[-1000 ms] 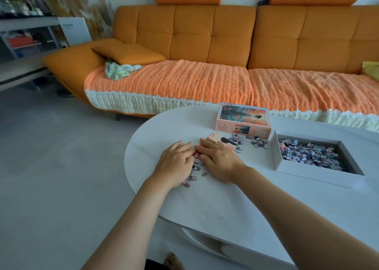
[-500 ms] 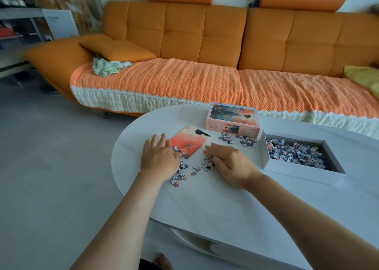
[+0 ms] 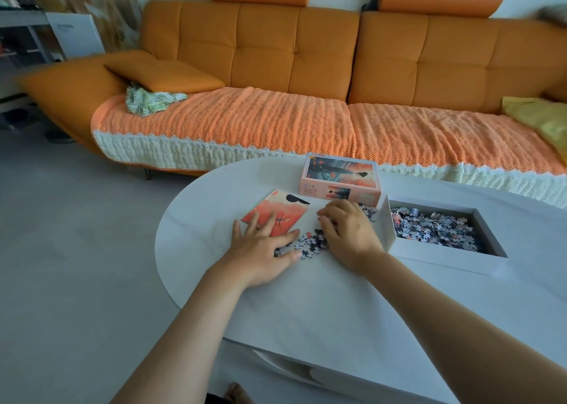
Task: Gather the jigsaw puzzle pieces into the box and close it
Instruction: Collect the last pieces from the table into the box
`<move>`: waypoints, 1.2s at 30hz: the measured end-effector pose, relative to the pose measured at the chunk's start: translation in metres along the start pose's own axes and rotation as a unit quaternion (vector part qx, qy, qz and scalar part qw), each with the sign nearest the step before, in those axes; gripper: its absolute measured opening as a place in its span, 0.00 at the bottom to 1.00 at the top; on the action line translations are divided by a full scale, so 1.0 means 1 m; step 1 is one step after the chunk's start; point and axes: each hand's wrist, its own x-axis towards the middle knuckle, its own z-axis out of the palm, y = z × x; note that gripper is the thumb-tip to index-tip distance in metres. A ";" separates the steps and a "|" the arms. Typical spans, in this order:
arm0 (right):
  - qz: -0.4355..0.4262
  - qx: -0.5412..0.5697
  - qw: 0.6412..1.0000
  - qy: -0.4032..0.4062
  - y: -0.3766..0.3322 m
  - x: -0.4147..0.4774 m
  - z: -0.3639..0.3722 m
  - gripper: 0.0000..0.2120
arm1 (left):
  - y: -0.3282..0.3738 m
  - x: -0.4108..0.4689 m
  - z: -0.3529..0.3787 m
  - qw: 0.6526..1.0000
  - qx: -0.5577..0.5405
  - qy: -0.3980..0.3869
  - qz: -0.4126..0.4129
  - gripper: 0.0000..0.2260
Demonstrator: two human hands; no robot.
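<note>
Soft, even daylight; faint shadows; wide-angle bowing at edges; motion blur upper left

loose pieces (image 3: 310, 245) partly hidden under hands (image 3: 264, 250), sofa (image 3: 306, 51) cut off right

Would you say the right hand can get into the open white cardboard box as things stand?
Probably yes: the right hand lies over loose jigsaw pieces beside the open white cardboard box, whose lid is off. Nothing stands between them; it need only clear the side wall.
</note>
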 end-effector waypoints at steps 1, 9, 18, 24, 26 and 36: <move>0.020 -0.030 0.999 0.019 0.002 0.001 -0.001 0.18 | 0.003 0.001 0.002 1.000 0.013 0.007 0.004 0.25; 0.147 -0.043 0.984 -0.089 0.017 0.002 0.002 0.27 | 0.022 0.002 0.014 0.999 -0.006 0.027 0.022 0.34; 0.164 -0.023 0.986 -0.011 0.007 -0.004 -0.010 0.25 | 0.052 0.008 0.019 0.988 -0.031 0.085 0.128 0.32; 0.271 -0.072 0.950 -0.138 0.011 0.018 -0.005 0.37 | 0.063 0.023 0.019 0.991 -0.024 0.074 0.113 0.32; 0.271 -0.072 0.953 -0.119 0.011 0.016 -0.006 0.32 | 0.063 0.031 0.019 0.995 -0.011 0.066 0.069 0.35; 0.089 -0.069 0.983 -0.143 0.015 0.009 -0.009 0.23 | 0.022 0.027 -0.004 0.993 -0.045 0.106 -0.025 0.27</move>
